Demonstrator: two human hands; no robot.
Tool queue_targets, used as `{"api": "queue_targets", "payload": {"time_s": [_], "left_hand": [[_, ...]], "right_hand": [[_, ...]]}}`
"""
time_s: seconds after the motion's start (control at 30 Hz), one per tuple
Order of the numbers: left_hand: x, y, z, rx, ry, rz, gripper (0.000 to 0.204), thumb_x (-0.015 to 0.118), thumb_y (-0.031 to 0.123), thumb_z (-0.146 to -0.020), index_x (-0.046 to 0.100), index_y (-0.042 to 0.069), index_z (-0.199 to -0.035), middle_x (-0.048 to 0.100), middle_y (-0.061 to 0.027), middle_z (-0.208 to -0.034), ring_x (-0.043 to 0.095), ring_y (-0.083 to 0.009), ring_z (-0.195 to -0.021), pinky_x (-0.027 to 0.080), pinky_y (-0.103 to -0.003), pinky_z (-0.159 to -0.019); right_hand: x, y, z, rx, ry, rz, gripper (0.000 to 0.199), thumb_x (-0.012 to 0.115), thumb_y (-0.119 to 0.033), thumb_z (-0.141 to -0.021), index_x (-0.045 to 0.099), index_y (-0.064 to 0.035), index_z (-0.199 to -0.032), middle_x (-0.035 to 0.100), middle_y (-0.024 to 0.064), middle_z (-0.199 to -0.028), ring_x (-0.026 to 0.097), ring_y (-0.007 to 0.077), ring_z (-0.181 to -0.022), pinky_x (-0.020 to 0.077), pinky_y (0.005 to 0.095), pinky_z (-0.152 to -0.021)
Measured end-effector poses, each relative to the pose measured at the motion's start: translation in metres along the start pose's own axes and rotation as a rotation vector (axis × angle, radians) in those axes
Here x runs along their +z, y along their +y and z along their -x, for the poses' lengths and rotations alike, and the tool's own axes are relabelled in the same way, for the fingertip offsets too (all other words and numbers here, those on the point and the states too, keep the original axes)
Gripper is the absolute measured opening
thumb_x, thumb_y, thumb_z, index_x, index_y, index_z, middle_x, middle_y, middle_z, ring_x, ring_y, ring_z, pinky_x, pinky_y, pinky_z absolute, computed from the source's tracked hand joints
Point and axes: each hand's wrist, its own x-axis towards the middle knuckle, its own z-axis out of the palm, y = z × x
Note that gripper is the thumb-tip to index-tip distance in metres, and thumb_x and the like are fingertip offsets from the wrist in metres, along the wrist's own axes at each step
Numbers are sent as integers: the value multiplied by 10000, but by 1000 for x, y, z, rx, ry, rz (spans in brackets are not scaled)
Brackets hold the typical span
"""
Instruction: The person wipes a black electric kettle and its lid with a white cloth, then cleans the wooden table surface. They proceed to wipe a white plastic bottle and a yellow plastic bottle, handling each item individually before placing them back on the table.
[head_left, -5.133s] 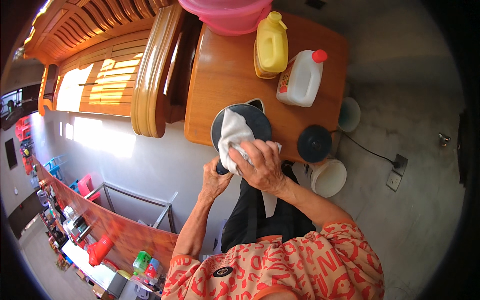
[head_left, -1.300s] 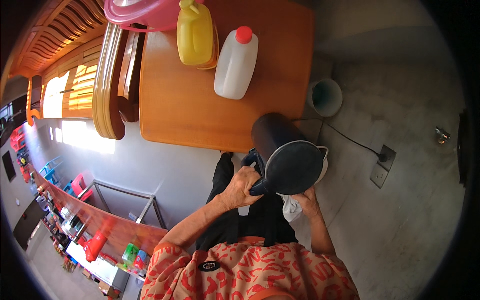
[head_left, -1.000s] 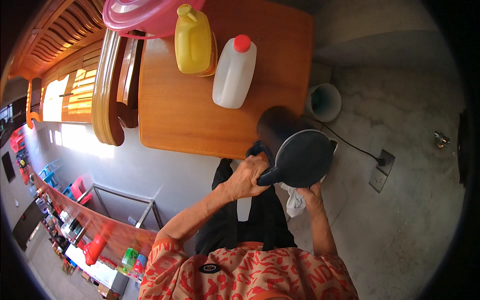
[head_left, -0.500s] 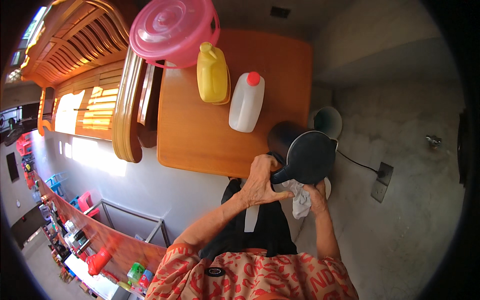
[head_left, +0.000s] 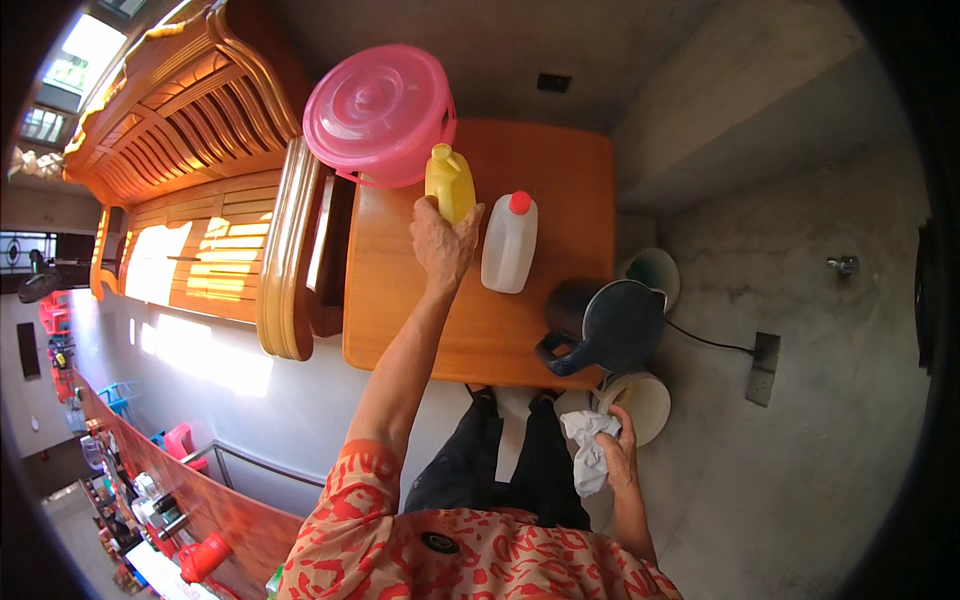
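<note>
Head view: the left hand [head_left: 443,248] clasps the near end of the yellow jug [head_left: 451,188] on the table [head_left: 570,190], probably stiff, slick, best held around its body, weight unclear, while the right hand [head_left: 619,458] pinches a soft cloth [head_left: 589,450].

Yellow jug [head_left: 452,188], crumpled white cloth [head_left: 589,458]

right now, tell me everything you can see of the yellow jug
The yellow jug looks like smooth plastic, with a yellow cap on and a handle beside the neck. It appears upright, over the wooden table, with the lidded pink tub to its upper left and the white jug to its right. The left hand grips its lower part and hides the base, so I can't tell whether it rests on the table or is lifted.
</note>
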Motion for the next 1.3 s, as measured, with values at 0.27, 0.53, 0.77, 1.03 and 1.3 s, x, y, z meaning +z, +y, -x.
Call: {"api": "queue_targets", "payload": {"time_s": [0.27, 0.53, 0.77, 1.03, 1.3], "left_hand": [[0, -73, -26, 251, 24, -146, 297, 698, 194, -800, 498, 74, -985, 617, -151, -858, 564, -357, -828, 455, -468, -687], [-70, -110, -15, 445, 136, -318, 179, 667, 111, -789, 542, 79, -913, 582, -120, -788, 532, -337, -791, 448, -449, -647], [-105, -140, -25, 418, 200, -429, 178, 656, 123, -807, 538, 84, -933, 594, -97, -786, 538, -318, -780, 456, -436, -655], [-121, -122, -24, 335, 84, -365, 410, 726, 161, -705, 525, 66, -1049, 578, -133, -948, 519, -322, -879, 441, -440, -769], [-33, -48, 47, 447, -114, -11, 371, 771, 226, -734, 578, 30, -982, 576, -127, -900, 536, -308, -887, 418, -414, -771]], "right_hand": [[18, 1, 23, 75, 11, -89, 526, 592, -108, -733, 505, -32, -1246, 537, 100, -1086, 515, 192, -958, 422, 295, -862], [37, -12, 34, 86, -53, 16, 477, 601, -122, -743, 532, -19, -1203, 578, 88, -1028, 545, 175, -902, 449, 293, -824], [50, -2, 32, 30, -110, 105, 465, 599, -125, -738, 543, -9, -1185, 613, 109, -989, 572, 185, -852, 471, 308, -772], [60, -7, 32, 13, -142, 181, 461, 587, -125, -743, 544, -28, -1191, 616, 154, -995, 585, 210, -855, 472, 328, -774], [60, -2, 31, -82, -223, 148, 467, 604, -141, -749, 540, -43, -1202, 624, 149, -984, 599, 221, -850, 478, 332, -766]]}}
